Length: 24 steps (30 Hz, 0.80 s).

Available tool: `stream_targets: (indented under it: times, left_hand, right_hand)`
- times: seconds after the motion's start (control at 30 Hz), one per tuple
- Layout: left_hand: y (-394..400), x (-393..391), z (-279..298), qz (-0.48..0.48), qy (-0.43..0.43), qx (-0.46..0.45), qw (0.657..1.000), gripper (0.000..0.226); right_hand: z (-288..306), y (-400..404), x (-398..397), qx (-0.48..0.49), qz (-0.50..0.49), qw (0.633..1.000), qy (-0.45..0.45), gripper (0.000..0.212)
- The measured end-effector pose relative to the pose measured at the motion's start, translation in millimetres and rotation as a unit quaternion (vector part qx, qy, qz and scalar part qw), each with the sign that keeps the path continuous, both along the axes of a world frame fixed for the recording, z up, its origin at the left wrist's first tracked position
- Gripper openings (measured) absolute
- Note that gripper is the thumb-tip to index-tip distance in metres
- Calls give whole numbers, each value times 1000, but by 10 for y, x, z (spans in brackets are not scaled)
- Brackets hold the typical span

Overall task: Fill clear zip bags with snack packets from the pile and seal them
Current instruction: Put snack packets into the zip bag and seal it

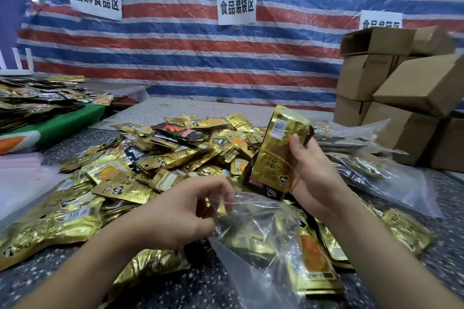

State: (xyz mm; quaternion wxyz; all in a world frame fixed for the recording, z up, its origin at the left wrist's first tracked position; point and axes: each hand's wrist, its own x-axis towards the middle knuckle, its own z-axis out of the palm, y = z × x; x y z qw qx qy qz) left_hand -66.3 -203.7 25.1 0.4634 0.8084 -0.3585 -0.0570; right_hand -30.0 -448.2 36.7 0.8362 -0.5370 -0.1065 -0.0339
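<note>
My left hand [185, 211] pinches the clear bag [253, 238] open; my right hand [313, 170] grips stacked packets [276, 155], which could snag the limp mouth and spill.

I am looking at a makeshift food-packing workstation, not a home or shop. A striped tarpaulin [190, 57] walls it off, carrying 3 paper signs [237, 5] in Chinese that mark food bundling and bagging zones. Plain cardboard cartons [401, 98] are stacked at right, and a bulk pile of snack packets [155, 158] covers the speckled table [175, 291].
</note>
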Motion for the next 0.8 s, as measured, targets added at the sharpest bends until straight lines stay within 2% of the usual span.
stream_targets:
  times: [0.07,0.17,0.3,0.47,0.57,0.7,0.8]
  left_hand:
    - [2,-5,18,7,-3,-7,1000,18]
    - [30,6,26,24,-10,-6,1000,30]
    - [48,30,22,50,-19,-6,999,36]
    - [48,71,3,58,2,-21,998,19]
    - [54,67,-3,43,24,-32,998,18]
    - [34,75,-4,76,55,-71,993,16]
    - [10,77,-4,89,51,-65,993,8]
  right_hand:
    - [-24,1,-21,-37,4,999,-8,46]
    - [-37,10,-26,-56,14,998,1,42]
    - [-15,-57,-77,-112,71,991,21,42]
    - [20,-170,-136,-191,166,967,-8,34]
    - [40,-148,-149,-212,176,961,-17,39]
    - [54,-94,-191,-246,172,953,-44,47]
    - [43,-68,-225,-301,157,939,-46,42]
